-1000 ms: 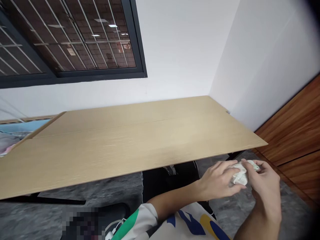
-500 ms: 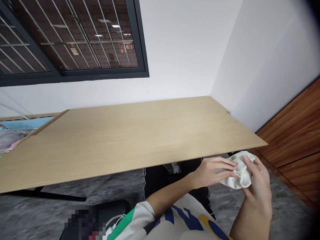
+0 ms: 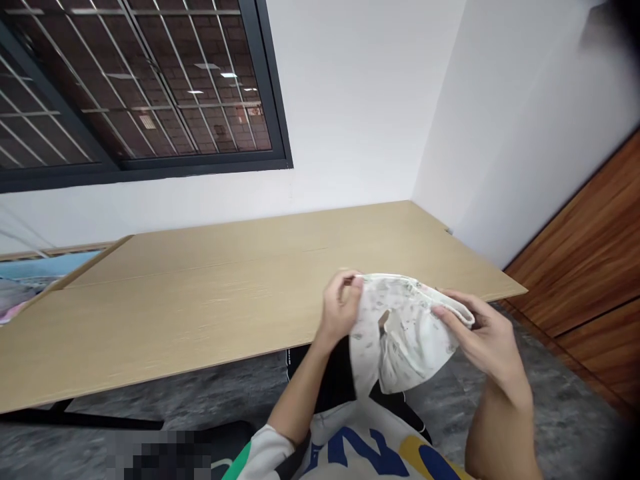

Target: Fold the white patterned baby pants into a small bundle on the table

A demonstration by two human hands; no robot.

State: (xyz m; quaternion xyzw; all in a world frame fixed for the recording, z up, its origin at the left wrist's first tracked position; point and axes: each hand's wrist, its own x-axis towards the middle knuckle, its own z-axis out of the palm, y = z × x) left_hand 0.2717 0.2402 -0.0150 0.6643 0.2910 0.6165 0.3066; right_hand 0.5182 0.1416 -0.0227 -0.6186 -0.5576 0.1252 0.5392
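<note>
A small pair of white printed pants (image 3: 410, 347) hangs spread between my two hands, over the table's front edge and my lap. Its banded top edge runs from one hand to the other, and two leg-like parts hang below with a gap between them. My left hand (image 3: 343, 303) pinches the upper left corner between thumb and fingers. At the other end of the band, my right hand (image 3: 485, 333) grips the fabric, with the thumb on the near side; some of its fingers are hidden behind the cloth.
A long wooden table (image 3: 225, 280) stretches ahead, against a white wall (image 3: 350, 100) with a barred window (image 3: 150, 87). Wooden panels (image 3: 575, 267) stand at the right. Folded cloths (image 3: 45, 270) lie beyond the table's left end. A dark chair (image 3: 225, 437) is low at the left.
The pants were bunched between both hands at the right, below the table edge. My hands have moved apart and up, the left one leftward, and the cloth now hangs open.
</note>
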